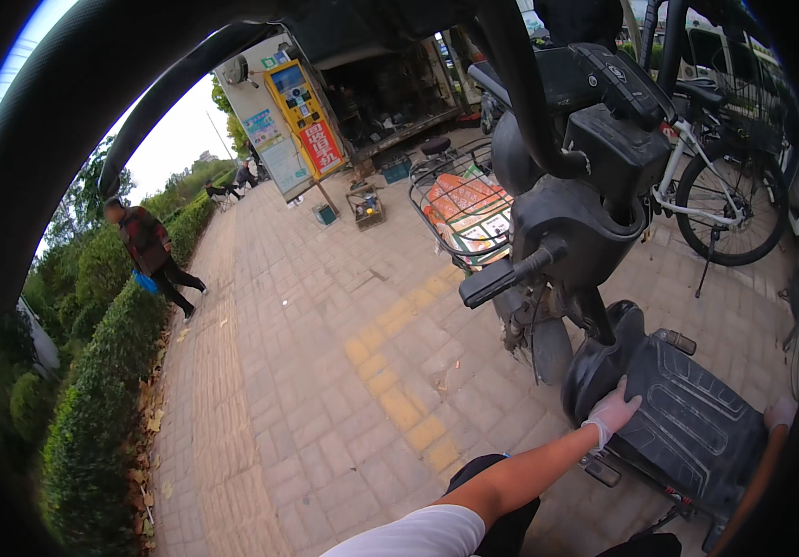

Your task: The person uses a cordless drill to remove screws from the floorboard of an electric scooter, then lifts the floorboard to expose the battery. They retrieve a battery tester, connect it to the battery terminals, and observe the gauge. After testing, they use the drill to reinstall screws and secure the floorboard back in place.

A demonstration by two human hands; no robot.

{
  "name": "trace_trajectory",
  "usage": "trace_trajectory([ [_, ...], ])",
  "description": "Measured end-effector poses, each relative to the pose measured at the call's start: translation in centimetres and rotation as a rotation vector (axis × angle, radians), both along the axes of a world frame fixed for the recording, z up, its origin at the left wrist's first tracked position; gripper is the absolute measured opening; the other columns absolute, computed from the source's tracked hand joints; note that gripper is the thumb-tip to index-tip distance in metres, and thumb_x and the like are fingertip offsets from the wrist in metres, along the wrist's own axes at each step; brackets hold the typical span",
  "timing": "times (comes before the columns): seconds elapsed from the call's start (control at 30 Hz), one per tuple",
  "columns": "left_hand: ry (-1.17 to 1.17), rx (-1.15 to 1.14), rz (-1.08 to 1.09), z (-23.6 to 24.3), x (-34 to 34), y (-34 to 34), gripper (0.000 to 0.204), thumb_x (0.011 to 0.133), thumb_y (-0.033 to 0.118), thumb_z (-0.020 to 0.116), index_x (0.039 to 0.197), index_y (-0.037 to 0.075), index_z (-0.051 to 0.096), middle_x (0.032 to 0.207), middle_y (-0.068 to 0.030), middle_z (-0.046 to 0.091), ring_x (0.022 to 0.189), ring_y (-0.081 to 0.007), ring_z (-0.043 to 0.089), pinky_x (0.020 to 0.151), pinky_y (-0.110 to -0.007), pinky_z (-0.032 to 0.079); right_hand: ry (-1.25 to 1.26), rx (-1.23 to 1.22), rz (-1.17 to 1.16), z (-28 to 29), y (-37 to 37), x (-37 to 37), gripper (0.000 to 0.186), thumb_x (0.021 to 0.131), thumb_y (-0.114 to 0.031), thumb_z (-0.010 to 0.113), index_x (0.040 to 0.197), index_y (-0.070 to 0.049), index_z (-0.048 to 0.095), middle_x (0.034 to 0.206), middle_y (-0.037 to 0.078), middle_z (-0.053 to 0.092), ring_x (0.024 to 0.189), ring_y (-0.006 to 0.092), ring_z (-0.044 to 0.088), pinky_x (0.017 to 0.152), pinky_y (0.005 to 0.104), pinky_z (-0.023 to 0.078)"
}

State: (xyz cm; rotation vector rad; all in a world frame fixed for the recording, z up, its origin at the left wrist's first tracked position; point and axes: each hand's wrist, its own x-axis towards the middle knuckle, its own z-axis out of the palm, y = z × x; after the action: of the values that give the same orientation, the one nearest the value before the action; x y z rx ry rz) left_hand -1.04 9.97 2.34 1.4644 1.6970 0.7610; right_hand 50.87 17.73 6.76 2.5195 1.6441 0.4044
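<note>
A black electric scooter [585, 232] stands upright on the paving at the right. My left hand [611, 413], in a translucent glove, is closed on the front left edge of its ribbed footboard [696, 418], beside the front column. My right hand [778, 414], also gloved, is at the far right edge of the footboard, its fingers too hidden to make out. A footpeg [673, 340] sticks out beside the board. A wire basket [432, 218] holding orange and white printed material sits at the scooter's front.
A white bicycle [734, 213] is parked at the right. A person [144, 246] carrying a blue bag walks beside the hedge [93, 399] at left. Crates [362, 209] and a yellow-and-red sign [302, 111] stand before a dark stall [372, 93]; other people are farther along the pavement.
</note>
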Motion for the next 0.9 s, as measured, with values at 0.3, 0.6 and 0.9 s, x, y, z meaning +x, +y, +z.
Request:
trace_trajectory([
  [0.3, 0.029, -0.027, -0.005, 0.6, 0.0, -0.1, 0.087, 0.094, 0.051, 0.056, 0.159, 0.003, 0.023, 0.14, -0.0289, 0.055, 0.127, -0.0419, 0.056, 0.107, -0.042, 0.044, 0.03, -0.147, 0.008, 1.8, -0.5, -0.7, 0.036, 0.088, -0.034, 0.063, 0.099, -0.003, 0.076, 0.109, 0.021, 0.072, 0.104, 0.0375, 0.069, 0.092, 0.0461, 0.055],
  [0.6, 0.019, -0.027, 0.005, 1.3, 0.0, -0.5, 0.087, 0.093, 0.05, 0.058, 0.159, 0.003, 0.024, 0.14, -0.0282, 0.055, 0.125, -0.0427, 0.057, 0.106, -0.043, 0.045, 0.084, -0.106, -0.066, 3.7, -1.3, -2.7, 0.037, 0.086, -0.031, 0.064, 0.102, 0.0, 0.075, 0.111, 0.026, 0.07, 0.106, 0.0402, 0.068, 0.093, 0.0482, 0.055],
  [0.9, 0.013, -0.028, 0.008, 1.1, 0.0, -0.4, 0.088, 0.093, 0.05, 0.058, 0.159, 0.004, 0.023, 0.142, -0.0281, 0.054, 0.128, -0.0412, 0.055, 0.108, -0.041, 0.043, 0.053, -0.14, -0.056, 4.6, -1.8, -3.6, 0.037, 0.087, -0.034, 0.065, 0.101, -0.002, 0.076, 0.111, 0.024, 0.071, 0.105, 0.0389, 0.069, 0.094, 0.0468, 0.055],
])
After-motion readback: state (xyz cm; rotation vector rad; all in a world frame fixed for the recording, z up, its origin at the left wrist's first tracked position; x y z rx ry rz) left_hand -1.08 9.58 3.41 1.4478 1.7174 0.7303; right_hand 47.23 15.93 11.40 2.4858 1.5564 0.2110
